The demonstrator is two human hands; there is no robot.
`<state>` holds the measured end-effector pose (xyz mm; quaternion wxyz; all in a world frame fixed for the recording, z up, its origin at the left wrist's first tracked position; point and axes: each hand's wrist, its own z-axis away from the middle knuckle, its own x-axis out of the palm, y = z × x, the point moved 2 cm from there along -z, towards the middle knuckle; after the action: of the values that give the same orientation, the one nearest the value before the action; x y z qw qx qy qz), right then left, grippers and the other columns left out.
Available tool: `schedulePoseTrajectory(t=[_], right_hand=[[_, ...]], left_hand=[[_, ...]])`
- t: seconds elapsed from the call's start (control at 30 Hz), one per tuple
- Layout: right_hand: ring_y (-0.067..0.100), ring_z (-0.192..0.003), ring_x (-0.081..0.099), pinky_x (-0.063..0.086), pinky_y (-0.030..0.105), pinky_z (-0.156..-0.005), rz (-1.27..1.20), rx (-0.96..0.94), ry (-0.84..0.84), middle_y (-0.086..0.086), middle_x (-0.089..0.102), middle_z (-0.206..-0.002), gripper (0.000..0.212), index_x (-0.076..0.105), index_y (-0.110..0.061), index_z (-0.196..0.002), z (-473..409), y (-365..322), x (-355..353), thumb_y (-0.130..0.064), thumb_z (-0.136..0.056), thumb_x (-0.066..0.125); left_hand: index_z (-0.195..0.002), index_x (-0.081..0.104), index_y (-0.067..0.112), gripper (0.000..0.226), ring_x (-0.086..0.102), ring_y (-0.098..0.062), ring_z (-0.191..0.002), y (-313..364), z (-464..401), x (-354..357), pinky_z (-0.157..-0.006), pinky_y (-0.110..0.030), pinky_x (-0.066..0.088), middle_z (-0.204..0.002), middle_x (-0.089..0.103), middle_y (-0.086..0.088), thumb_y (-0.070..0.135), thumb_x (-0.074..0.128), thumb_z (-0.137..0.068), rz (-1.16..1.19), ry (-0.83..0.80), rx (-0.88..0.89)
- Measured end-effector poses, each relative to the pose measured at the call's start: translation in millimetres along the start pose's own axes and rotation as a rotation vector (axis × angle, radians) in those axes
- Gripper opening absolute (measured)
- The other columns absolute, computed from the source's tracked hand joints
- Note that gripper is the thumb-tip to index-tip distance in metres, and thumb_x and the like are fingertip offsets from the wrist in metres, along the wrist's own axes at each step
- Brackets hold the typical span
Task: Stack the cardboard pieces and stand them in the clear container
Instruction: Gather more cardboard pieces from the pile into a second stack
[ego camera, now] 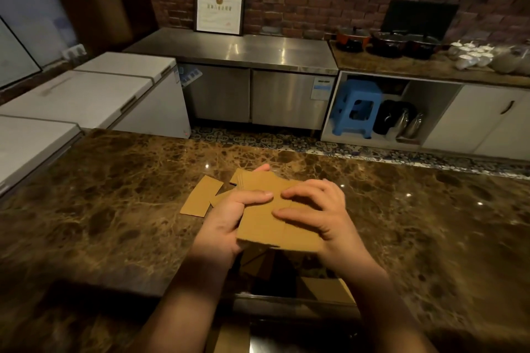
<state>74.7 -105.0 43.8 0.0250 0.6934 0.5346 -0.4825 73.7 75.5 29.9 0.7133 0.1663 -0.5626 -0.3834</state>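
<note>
A stack of brown cardboard pieces (266,223) is held flat above the marble counter (114,203). My left hand (229,221) grips its left edge, thumb on top. On the right side my right hand (318,209) rests with fingers pressing the top sheet. One loose cardboard piece (200,195) lies on the counter to the left, and another small piece (220,197) peeks out beside it. Below my wrists, the clear container (289,302) shows dimly, with cardboard (329,289) inside it.
White chest freezers (86,94) line the left side. Across the tiled aisle stand a steel counter (235,49), a blue stool (355,107) and a shelf with pots (387,43). The marble counter stretches wide to both sides.
</note>
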Motion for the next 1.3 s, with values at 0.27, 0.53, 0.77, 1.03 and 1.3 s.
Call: schedulePoseTrajectory(t=[0.27, 0.53, 0.77, 1.03, 1.3], right_hand=[[0.018, -0.089, 0.074, 0.059, 0.024, -0.065, -0.915, 0.785, 0.303, -0.010, 0.078, -0.091, 0.030, 0.066, -0.026, -0.105, 3, 1, -9, -0.027, -0.076, 0.077], [0.024, -0.099, 0.074, 0.061, 0.033, -0.072, -1.192, 0.873, 0.182, 0.007, 0.078, -0.108, 0.032, 0.065, -0.012, -0.120, -2, -25, 17, -0.008, -0.088, 0.067], [0.023, -0.093, 0.076, 0.063, 0.036, -0.070, -1.146, 0.994, 0.378, 0.008, 0.079, -0.102, 0.026, 0.066, -0.011, -0.116, -6, -10, 6, -0.002, -0.091, 0.066], [0.016, -0.095, 0.075, 0.061, 0.033, -0.076, -0.917, 0.790, 0.305, 0.001, 0.077, -0.106, 0.028, 0.064, -0.023, -0.111, -26, 13, -33, -0.006, -0.090, 0.069], [0.011, -0.105, 0.070, 0.055, 0.021, -0.085, -0.756, 0.290, 0.146, -0.010, 0.078, -0.094, 0.024, 0.065, -0.022, -0.085, -37, 10, -48, 0.002, -0.084, 0.071]], left_hand=[[-0.118, 0.068, 0.038, 0.056, 0.076, -0.028, -0.090, 18, 3, -4, -0.068, -0.046, 0.062, -0.102, 0.079, -0.006, 0.010, 0.071, -0.069, 0.050, 0.159, 0.349], [-0.128, 0.057, 0.033, 0.061, 0.075, -0.013, -0.085, 14, 4, 10, -0.065, -0.030, 0.060, -0.091, 0.078, 0.007, -0.004, 0.068, -0.081, -0.096, 0.226, 0.568], [-0.111, 0.070, 0.040, 0.062, 0.076, -0.018, -0.078, 13, 5, 3, -0.062, -0.037, 0.060, -0.084, 0.078, 0.006, -0.012, 0.065, -0.080, -0.117, 0.173, 0.449], [-0.110, 0.077, 0.015, 0.074, 0.067, -0.030, -0.070, 8, 11, 4, -0.055, -0.037, 0.058, -0.097, 0.074, -0.021, 0.075, 0.069, -0.067, 0.022, 0.025, -0.100], [-0.132, 0.057, 0.002, 0.065, 0.064, -0.028, -0.069, -3, 22, 13, -0.059, -0.033, 0.056, -0.095, 0.065, -0.021, 0.044, 0.067, -0.083, 0.227, -0.137, -0.305]])
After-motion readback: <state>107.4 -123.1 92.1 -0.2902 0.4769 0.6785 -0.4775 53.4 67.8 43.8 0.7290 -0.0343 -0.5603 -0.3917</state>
